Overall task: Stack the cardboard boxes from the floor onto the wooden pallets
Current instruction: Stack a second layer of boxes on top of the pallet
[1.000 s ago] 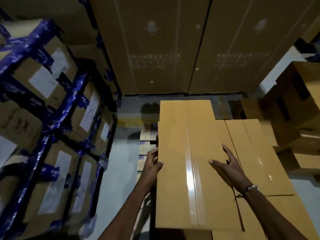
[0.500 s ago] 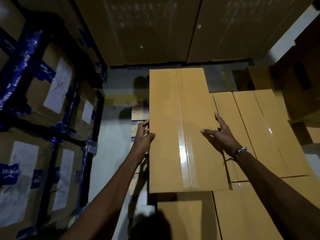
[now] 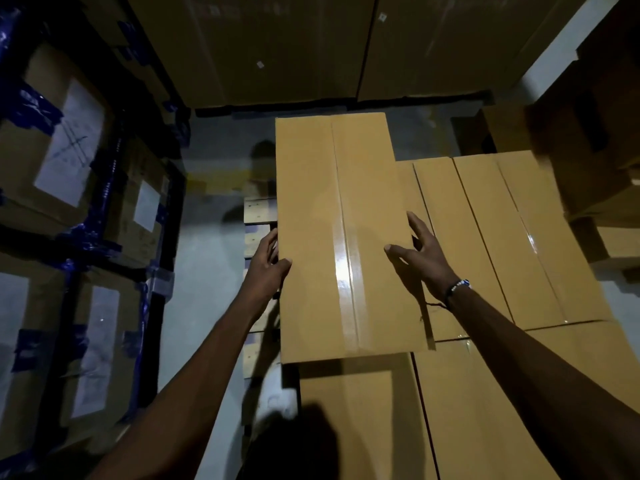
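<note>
Box (image 3: 346, 233), long and taped, is lying between my hands with its long axis pointing away from me, over the left edge of the pallet (image 3: 258, 216). My left hand (image 3: 266, 271) is gripping its left edge; my right hand (image 3: 420, 258) is gripping its right edge, thumb on top.
</note>
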Action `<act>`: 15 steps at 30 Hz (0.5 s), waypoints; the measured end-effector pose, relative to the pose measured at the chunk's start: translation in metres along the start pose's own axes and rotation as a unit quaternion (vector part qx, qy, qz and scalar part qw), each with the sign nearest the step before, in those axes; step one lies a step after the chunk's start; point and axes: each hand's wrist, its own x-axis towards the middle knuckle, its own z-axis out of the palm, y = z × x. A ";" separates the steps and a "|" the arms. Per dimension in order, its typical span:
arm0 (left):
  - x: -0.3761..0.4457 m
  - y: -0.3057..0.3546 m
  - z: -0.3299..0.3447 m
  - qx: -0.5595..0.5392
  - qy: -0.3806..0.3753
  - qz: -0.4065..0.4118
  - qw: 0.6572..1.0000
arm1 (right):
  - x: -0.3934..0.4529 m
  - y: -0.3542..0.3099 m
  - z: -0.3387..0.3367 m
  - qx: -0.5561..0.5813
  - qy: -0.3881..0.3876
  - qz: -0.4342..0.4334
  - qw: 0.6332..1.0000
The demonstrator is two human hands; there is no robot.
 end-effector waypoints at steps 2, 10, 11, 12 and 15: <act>-0.012 -0.012 0.000 -0.005 0.011 -0.001 1.000 | -0.017 0.009 0.000 -0.002 -0.001 0.003 1.000; -0.106 -0.073 0.018 -0.020 0.018 -0.020 0.999 | -0.113 0.069 -0.005 0.045 -0.013 0.049 0.998; -0.117 -0.080 0.020 -0.020 0.017 -0.025 0.999 | -0.124 0.077 -0.006 0.048 -0.021 0.058 0.997; -0.125 -0.085 0.021 -0.023 0.017 -0.032 0.999 | -0.134 0.083 -0.007 0.051 -0.028 0.064 0.996; -0.140 -0.092 0.022 -0.032 0.012 -0.035 0.999 | -0.152 0.095 -0.008 0.070 -0.050 0.057 0.995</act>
